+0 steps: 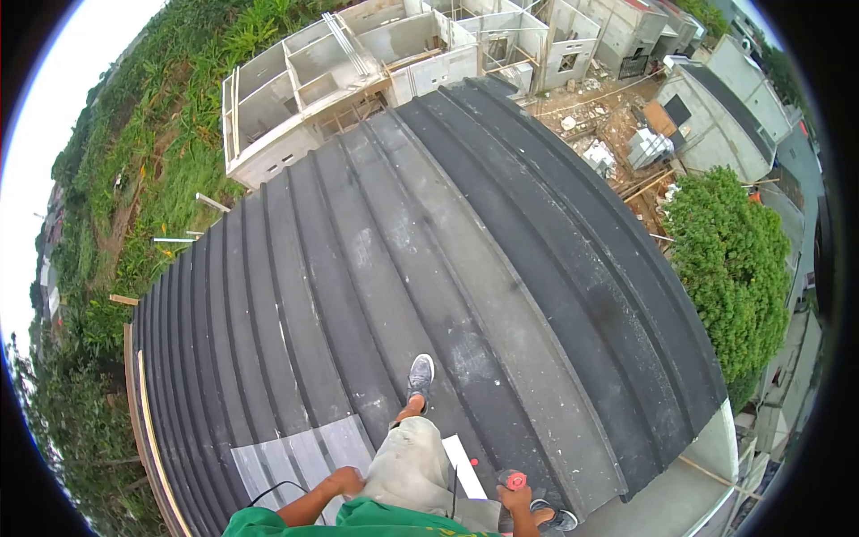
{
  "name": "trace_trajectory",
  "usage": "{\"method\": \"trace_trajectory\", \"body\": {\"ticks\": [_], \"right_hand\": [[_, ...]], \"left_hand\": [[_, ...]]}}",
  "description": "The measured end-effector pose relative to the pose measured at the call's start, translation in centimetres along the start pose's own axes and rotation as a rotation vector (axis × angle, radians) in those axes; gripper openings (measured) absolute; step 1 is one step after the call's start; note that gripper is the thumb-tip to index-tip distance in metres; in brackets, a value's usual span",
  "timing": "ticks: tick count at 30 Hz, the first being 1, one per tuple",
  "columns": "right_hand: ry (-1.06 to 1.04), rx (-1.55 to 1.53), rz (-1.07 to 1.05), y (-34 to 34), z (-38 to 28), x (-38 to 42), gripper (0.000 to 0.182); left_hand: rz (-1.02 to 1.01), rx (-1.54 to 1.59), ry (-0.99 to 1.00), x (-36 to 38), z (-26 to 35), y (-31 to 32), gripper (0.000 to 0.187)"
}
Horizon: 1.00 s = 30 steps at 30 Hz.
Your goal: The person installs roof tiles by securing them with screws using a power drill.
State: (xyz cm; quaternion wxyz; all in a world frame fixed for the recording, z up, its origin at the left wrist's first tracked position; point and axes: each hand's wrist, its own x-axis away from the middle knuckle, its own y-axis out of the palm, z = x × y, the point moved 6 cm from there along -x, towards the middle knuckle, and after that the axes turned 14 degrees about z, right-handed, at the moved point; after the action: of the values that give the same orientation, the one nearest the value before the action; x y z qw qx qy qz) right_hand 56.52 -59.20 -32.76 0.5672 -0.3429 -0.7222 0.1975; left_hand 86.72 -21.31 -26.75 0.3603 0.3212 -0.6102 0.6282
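Note:
My left hand (347, 481) is by the side of my light shorts (407, 465), its fingers curled; anything inside them is hidden. A thin black cable (277, 489) curves beside the left forearm. At the lower right, my right hand (516, 498) is closed round a small tool with a red round face (516, 481); its kind I cannot tell. Between my legs lies a white strip (463, 465), with a small red spot beside it. One grey shoe (420, 374) is planted forward on the dark ribbed roof (358, 259); the other shoe (562, 519) is near the right hand.
A translucent corrugated panel (304, 456) lies in the roof at the lower left. The roof slopes to edges on both sides, with a wooden board (148, 438) along the left. Beyond are unfinished walls (331, 72), rubble (599, 157) and a tree (729, 268).

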Motion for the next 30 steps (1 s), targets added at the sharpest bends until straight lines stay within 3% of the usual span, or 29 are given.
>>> {"method": "trace_trajectory", "body": {"ticks": [1,2,3,4,6,7,8,10,11,13,14,16,17,19,22,26,30], "right_hand": [[-0.237,0.228,0.042,-1.0,0.2,0.2,0.036],[-0.256,0.232,0.047,-1.7,1.1,0.6,0.036],[-0.171,0.286,-0.009,-2.2,2.4,0.7,0.036],[-0.082,0.337,-0.061,-2.9,3.3,0.9,0.036],[-0.144,0.335,-0.084,-4.6,3.7,1.5,0.035],[-0.186,0.334,-0.12,-5.3,3.3,1.8,0.034],[-0.2,0.336,-0.107,-6.2,2.9,1.7,0.034],[-0.444,0.594,0.03,-7.9,1.0,2.3,0.029],[-0.447,0.594,0.04,-8.4,0.5,2.7,0.029],[-0.283,0.005,0.078,-11.2,-3.1,5.0,0.026],[-0.288,0.009,0.085,-11.8,-3.8,4.9,0.026],[-0.26,0.026,0.054,-12.0,-4.4,4.5,0.025],[-0.254,0.03,0.055,-12.2,-4.7,4.5,0.025],[-0.3,0.264,0.009,-11.9,-5.3,3.5,0.057],[-0.437,0.282,0.015,-11.4,-5.2,2.9,0.054],[-0.449,0.318,-0.013,-11.5,-5.6,3.5,0.051],[-0.485,0.413,-0.11,-12.2,-5.4,5.7,0.049]], "left_hand": [[-0.322,-0.009,-0.018,1.3,-1.1,0.9,0.034],[-0.646,-0.015,-0.028,3.2,-2.3,1.8,0.034],[-0.762,0.185,0.05,4.2,-3.0,2.2,0.032],[-0.749,0.201,0.062,4.8,-3.1,3.1,0.032],[-0.477,0.871,0.266,5.1,-0.7,2.2,0.031],[-0.281,0.925,0.247,7.2,2.3,-1.6,0.032],[-0.273,0.936,0.261,7.5,3.4,-0.3,0.032],[0.039,1.064,0.132,6.5,3.1,1.6,0.036],[0.04,1.069,0.14,6.0,3.4,2.2,0.036],[0.238,0.991,0.438,5.9,4.9,1.7,0.036],[0.237,0.998,0.443,4.3,5.1,2.6,0.036],[0.42,1.014,0.723,2.3,5.2,3.9,0.035],[0.413,1.016,0.72,2.6,4.9,4.2,0.035],[0.279,0.89,0.698,2.0,6.2,3.5,0.036],[0.081,0.696,0.657,1.1,7.1,2.7,0.04],[0.07,0.715,0.629,3.3,5.7,3.5,0.04],[0.008,0.759,0.537,8.9,3.3,8.8,0.04]]}}
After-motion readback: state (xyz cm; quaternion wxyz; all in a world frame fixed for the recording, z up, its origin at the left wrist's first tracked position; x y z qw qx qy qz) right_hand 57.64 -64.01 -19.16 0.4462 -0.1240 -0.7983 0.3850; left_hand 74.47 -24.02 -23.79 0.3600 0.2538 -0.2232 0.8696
